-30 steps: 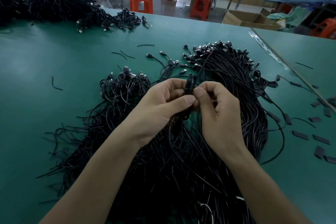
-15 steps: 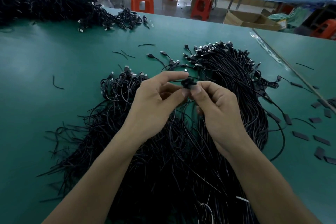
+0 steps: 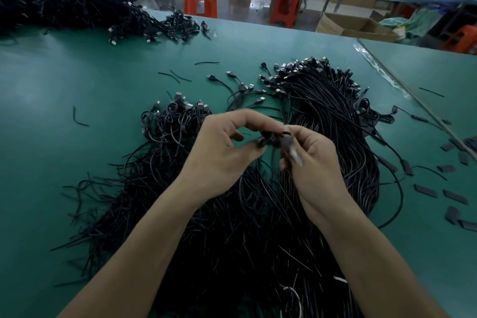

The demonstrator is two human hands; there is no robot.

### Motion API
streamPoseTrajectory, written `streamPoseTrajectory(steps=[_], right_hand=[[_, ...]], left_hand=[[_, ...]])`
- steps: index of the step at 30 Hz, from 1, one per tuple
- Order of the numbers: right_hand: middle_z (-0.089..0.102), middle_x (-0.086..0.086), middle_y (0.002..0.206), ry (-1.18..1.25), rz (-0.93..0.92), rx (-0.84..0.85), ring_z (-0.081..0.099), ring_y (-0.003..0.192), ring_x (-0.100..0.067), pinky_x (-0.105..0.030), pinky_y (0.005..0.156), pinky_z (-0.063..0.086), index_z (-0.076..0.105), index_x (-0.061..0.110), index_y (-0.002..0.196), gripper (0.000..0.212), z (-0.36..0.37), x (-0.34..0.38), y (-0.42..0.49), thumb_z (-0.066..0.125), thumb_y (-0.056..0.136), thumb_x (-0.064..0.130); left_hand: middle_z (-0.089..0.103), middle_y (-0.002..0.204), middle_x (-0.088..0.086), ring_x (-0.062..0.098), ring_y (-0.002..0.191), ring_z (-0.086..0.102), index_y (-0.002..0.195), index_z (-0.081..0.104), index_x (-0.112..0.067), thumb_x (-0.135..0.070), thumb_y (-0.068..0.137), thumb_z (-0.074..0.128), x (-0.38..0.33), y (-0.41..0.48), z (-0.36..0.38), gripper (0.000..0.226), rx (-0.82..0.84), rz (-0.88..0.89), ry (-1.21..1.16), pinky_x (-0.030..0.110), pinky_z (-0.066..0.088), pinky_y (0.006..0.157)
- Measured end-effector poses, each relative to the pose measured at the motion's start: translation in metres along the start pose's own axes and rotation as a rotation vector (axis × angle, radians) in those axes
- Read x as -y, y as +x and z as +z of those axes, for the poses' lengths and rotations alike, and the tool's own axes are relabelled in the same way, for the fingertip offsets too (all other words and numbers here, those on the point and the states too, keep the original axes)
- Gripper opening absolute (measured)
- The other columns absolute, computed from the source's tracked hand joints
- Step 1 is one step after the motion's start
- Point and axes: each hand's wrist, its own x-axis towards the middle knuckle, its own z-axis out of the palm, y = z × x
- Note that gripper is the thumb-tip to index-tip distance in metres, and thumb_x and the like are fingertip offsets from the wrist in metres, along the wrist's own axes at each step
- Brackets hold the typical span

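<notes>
Over a green table, my left hand and my right hand meet above a large heap of black USB cables. Between them is a small coiled black cable bundle. My left thumb and forefinger pinch its left side. My right hand's curled fingers grip its right side, and the fingertips there are blurred. A smaller pile of tied bundles lies just left of my left hand.
A long pile of black cables lies along the far left of the table. Short black ties are scattered at the right edge near a thin rod. Orange stools and a cardboard box stand beyond the table.
The long cable loop held upright a second ago has been wound down into a small tight bundle between my fingertips. My right fingers have shifted around it and now blur with motion.
</notes>
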Motion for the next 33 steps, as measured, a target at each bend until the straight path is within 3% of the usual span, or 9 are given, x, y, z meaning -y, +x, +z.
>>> streamPoseTrajectory(steps=[3, 7, 10, 14, 17, 20, 24, 29, 33], right_hand=[[0.055, 0.014, 0.056, -0.045, -0.034, -0.089, 0.047, 0.051, 0.002, -0.012, 0.05, 0.041, 0.066, 0.01, 0.082, 0.021, -0.004, 0.003, 0.004, 0.056, 0.099, 0.017], [0.055, 0.017, 0.058, -0.132, -0.203, -0.131, 0.046, 0.056, 0.001, -0.011, 0.055, 0.04, 0.064, 0.014, 0.081, 0.019, -0.002, 0.007, 0.005, 0.057, 0.099, 0.016], [0.063, 0.019, 0.071, -0.211, -0.304, -0.079, 0.055, 0.065, 0.001, -0.012, 0.061, 0.043, 0.065, 0.021, 0.085, 0.014, 0.002, 0.007, 0.0, 0.059, 0.098, 0.019], [0.064, 0.012, 0.081, -0.279, -0.329, -0.022, 0.059, 0.075, -0.005, -0.024, 0.067, 0.05, 0.065, 0.022, 0.087, 0.013, 0.006, 0.004, -0.004, 0.059, 0.098, 0.023], [0.066, 0.004, 0.091, -0.333, -0.332, 0.01, 0.061, 0.096, -0.025, -0.045, 0.085, 0.052, 0.065, 0.021, 0.089, 0.011, 0.008, 0.004, -0.005, 0.058, 0.096, 0.024], [0.059, 0.015, 0.092, -0.423, -0.378, -0.013, 0.058, 0.096, -0.016, -0.032, 0.084, 0.051, 0.065, 0.026, 0.093, 0.007, 0.009, 0.005, -0.006, 0.061, 0.095, 0.022], [0.06, 0.009, 0.093, -0.407, -0.327, -0.024, 0.06, 0.087, -0.008, -0.018, 0.075, 0.05, 0.066, 0.025, 0.093, 0.011, 0.006, 0.001, -0.006, 0.059, 0.097, 0.017], [0.064, 0.006, 0.082, -0.269, -0.193, -0.023, 0.055, 0.068, 0.001, -0.014, 0.061, 0.043, 0.066, 0.019, 0.088, 0.011, 0.0, -0.007, 0.001, 0.06, 0.097, 0.02], [0.064, 0.015, 0.069, -0.197, -0.161, -0.09, 0.055, 0.065, 0.0, -0.017, 0.06, 0.047, 0.066, 0.02, 0.081, 0.017, -0.005, -0.009, 0.007, 0.059, 0.097, 0.021]], left_hand=[[0.055, 0.098, -0.017, 0.007, 0.103, 0.052, 0.086, 0.074, -0.034, 0.016, 0.084, 0.054, 0.001, -0.001, 0.006, 0.054, -0.006, -0.044, 0.225, 0.019, 0.04, 0.09], [0.045, 0.08, -0.011, 0.003, 0.074, 0.045, 0.076, 0.068, -0.018, -0.04, 0.094, 0.043, 0.001, -0.004, 0.013, 0.038, 0.091, -0.165, 0.214, 0.015, 0.034, 0.067], [0.049, 0.067, -0.008, 0.005, 0.06, 0.041, 0.081, 0.059, -0.003, -0.055, 0.093, 0.03, 0.002, -0.003, 0.011, 0.061, 0.07, -0.242, 0.126, 0.024, 0.034, 0.059], [0.065, 0.07, 0.0, 0.009, 0.066, 0.053, 0.077, 0.072, -0.014, -0.055, 0.092, 0.027, 0.0, 0.0, 0.007, 0.062, -0.031, -0.405, -0.227, 0.038, 0.038, 0.071], [0.065, 0.066, -0.008, 0.002, 0.064, 0.058, 0.068, 0.073, -0.024, -0.046, 0.096, 0.043, -0.001, 0.0, 0.008, 0.047, -0.081, -0.3, -0.301, 0.02, 0.047, 0.069], [0.073, 0.079, -0.011, -0.002, 0.077, 0.066, 0.084, 0.075, -0.022, -0.023, 0.099, 0.055, 0.001, 0.0, 0.006, 0.025, -0.068, -0.203, -0.29, 0.009, 0.048, 0.071], [0.077, 0.095, -0.003, 0.007, 0.091, 0.07, 0.102, 0.073, -0.021, -0.002, 0.087, 0.069, -0.001, 0.001, 0.004, 0.024, -0.058, -0.148, -0.309, 0.018, 0.053, 0.08], [0.076, 0.098, -0.01, 0.015, 0.1, 0.07, 0.093, 0.074, -0.028, 0.008, 0.073, 0.075, -0.001, 0.001, 0.0, 0.041, -0.05, -0.033, -0.025, 0.055, 0.053, 0.086], [0.075, 0.1, -0.014, 0.011, 0.103, 0.066, 0.089, 0.073, -0.033, 0.019, 0.07, 0.054, -0.004, -0.002, 0.002, 0.059, 0.036, 0.038, 0.117, 0.019, 0.047, 0.081]])
